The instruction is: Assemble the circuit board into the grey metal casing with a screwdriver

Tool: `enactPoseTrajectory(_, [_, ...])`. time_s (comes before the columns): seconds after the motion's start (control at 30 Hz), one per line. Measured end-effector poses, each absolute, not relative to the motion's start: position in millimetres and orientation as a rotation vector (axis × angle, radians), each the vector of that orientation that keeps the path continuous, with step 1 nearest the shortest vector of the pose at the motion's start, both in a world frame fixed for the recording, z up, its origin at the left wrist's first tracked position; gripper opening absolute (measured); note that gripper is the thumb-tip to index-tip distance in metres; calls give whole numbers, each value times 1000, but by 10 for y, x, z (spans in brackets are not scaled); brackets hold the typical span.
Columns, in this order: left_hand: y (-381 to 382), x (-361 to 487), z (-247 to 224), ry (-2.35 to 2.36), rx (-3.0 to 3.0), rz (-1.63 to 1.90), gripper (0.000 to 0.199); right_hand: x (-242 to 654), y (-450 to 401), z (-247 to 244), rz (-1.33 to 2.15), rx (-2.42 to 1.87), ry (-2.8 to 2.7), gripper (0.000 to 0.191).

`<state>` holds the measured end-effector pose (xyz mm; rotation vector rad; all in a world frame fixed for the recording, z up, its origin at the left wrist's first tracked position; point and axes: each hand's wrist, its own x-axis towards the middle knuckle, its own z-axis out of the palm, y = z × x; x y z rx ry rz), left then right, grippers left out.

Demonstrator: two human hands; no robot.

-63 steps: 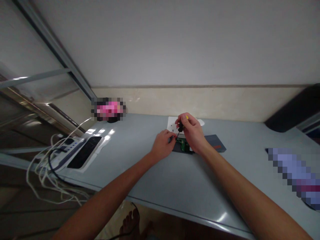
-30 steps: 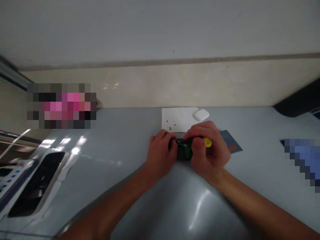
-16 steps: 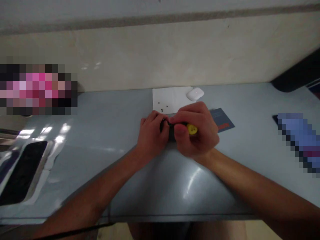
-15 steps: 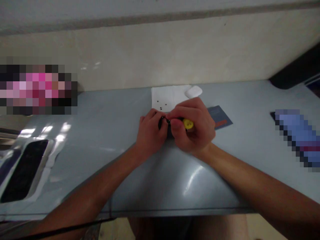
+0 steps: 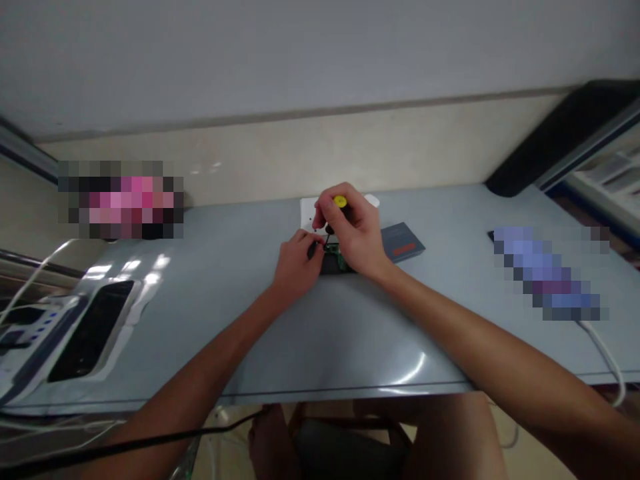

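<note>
My right hand (image 5: 357, 230) is closed around a screwdriver (image 5: 341, 201) with a yellow end cap. Its thin shaft points down at a green circuit board (image 5: 341, 259) set in a small dark case (image 5: 330, 267). At the left end of that case, my left hand (image 5: 299, 262) is closed on it, fingertips close to the screwdriver's tip. The case lies low on the table; my right hand hides its right part. Just behind, a white sheet of paper (image 5: 306, 210) carries a few tiny black pieces, partly covered by my hands.
Right of my hands lies a dark grey flat box or booklet (image 5: 403, 241). A white rounded object (image 5: 372, 200) shows behind my right hand. A black-screened phone (image 5: 95, 330) lies at left, a pixelated blue item (image 5: 540, 273) with a cable at right. A wall (image 5: 260, 157) bounds the grey table.
My right hand has lifted and turned so the screwdriver stands more upright, exposing the green circuit board. My left hand still holds the case. The camera view has shifted.
</note>
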<state>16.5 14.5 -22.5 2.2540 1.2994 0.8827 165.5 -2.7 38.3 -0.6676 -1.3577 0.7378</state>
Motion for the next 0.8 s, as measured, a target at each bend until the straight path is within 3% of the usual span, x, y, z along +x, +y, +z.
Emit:
enactPoseTrajectory(0.2, [116,175,-174,1303,2235,891,18,1767,130,605,1177,-631,-1485,41])
enactPoseTrajectory(0.5, [94,73,-152,1207,2290,818,16,1844,200,661,1401,-580,-1415,42])
enactPoseTrajectory(0.7, [104,78,-181,1213,2310,821,17,1861,189,648,1498,-562,-1393,28])
enactPoseTrajectory(0.8, [116,85,-200,1256,2329,787,19,1858,165,660,1565,-535,-1345,36])
